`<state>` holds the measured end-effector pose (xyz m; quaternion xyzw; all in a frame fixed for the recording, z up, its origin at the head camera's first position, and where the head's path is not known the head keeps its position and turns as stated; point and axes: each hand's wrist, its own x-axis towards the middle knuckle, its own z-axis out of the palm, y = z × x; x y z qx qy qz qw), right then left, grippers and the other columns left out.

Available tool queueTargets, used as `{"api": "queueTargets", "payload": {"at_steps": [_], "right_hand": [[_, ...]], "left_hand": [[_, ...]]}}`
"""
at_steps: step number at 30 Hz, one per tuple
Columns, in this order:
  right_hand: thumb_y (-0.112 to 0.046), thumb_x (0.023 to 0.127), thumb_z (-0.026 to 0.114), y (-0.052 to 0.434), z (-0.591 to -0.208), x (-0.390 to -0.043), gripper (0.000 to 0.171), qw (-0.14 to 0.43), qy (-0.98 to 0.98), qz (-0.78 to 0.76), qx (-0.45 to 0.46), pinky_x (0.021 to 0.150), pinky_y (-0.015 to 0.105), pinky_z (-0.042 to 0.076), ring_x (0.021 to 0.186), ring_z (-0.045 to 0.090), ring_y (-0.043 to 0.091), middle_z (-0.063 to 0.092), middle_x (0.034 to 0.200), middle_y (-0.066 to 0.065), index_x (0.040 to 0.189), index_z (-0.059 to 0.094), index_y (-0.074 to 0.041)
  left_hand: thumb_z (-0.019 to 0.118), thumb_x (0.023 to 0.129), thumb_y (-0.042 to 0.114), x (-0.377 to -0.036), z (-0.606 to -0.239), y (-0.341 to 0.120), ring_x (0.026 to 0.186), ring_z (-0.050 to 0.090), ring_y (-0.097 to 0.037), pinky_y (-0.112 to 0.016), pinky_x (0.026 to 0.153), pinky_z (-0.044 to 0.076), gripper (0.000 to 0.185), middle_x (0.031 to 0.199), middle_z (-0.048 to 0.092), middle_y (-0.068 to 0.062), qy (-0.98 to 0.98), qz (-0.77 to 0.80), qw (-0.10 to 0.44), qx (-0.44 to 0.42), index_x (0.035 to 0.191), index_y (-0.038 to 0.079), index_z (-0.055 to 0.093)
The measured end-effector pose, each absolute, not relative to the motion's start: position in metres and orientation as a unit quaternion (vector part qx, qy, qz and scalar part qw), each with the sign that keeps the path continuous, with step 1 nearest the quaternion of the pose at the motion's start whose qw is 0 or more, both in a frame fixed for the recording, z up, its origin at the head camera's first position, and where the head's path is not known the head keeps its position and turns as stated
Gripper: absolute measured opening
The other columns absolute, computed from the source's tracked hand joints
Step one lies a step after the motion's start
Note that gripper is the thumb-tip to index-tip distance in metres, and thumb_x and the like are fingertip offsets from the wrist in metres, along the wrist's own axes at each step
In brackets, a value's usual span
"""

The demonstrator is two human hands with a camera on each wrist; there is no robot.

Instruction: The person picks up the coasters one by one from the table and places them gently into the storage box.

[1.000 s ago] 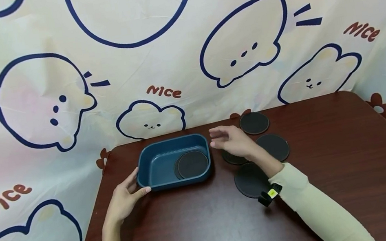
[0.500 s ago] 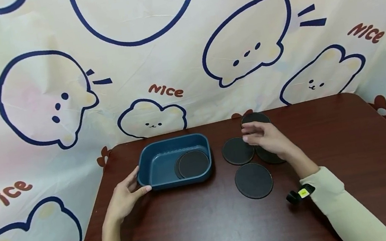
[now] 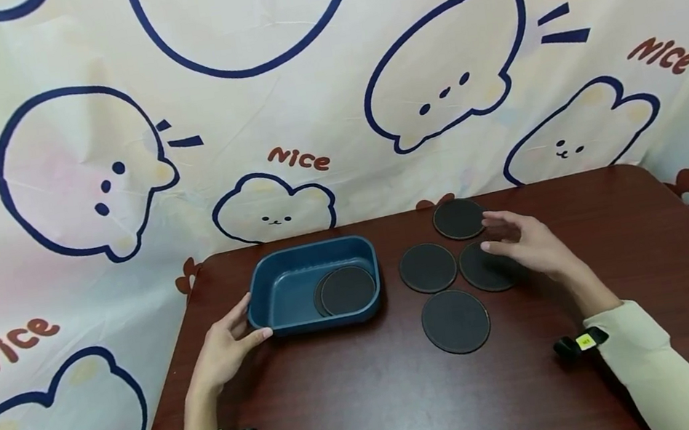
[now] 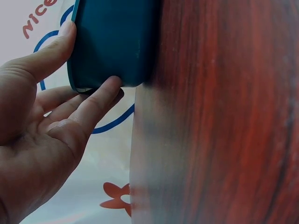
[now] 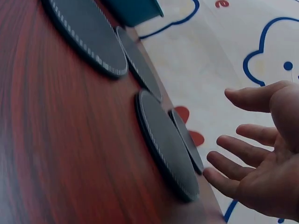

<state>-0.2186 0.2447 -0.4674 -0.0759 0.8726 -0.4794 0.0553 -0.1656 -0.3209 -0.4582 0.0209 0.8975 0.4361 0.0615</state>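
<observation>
4 coasters [image 3: 455, 321] lie flat on the table [image 3: 659, 288], right of the bin [image 3: 276, 294]; my right hand [image 3: 530, 244] hovers open over the rightmost one; my left hand [image 3: 224, 349] rests open against the bin's corner; 2 more coasters lie inside it

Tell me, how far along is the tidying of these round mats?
Two mats already lie in the blue tray. The left hand steadies the tray; the right hand hovers open over the mats. Four mats remain on the table.
</observation>
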Motion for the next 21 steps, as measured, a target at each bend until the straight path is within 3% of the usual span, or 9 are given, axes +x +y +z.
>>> {"api": "queueTargets", "payload": {"at_steps": [8,14,21], "right_hand": [[-0.033,0.103,0.075,0.264,-0.476,-0.218,0.079,0.062,0.896,-0.431,-0.083,0.114,0.067,0.047,0.149,0.049,0.05,0.048,0.163,0.029,0.165,0.038,-0.002],[-0.035,0.1,0.078,0.266,-0.48,-0.22,0.077,0.06,0.917,-0.383,-0.095,0.111,0.066,0.05,0.14,0.056,0.05,0.056,0.154,0.032,0.159,0.046,0.003],[-0.031,0.089,0.09,0.256,-0.481,-0.222,0.087,0.069,0.925,-0.354,-0.117,0.111,0.069,0.046,0.139,0.055,0.052,0.057,0.151,0.034,0.157,0.049,0.003]], "left_hand": [[0.075,0.103,0.022,-0.165,-0.458,-0.321,0.148,0.051,-0.045,-0.056,0.112,0.049,0.085,0.169,0.039,-0.026,0.898,0.434,0.065,0.021,0.172,0.01,0.026],[0.075,0.103,0.021,-0.163,-0.458,-0.32,0.148,0.051,-0.046,-0.056,0.112,0.049,0.085,0.169,0.039,-0.027,0.9,0.431,0.063,0.018,0.171,0.009,0.026],[0.075,0.103,0.019,-0.164,-0.458,-0.32,0.149,0.05,-0.046,-0.057,0.113,0.048,0.084,0.168,0.04,-0.027,0.9,0.431,0.055,0.022,0.171,0.008,0.027]]}}
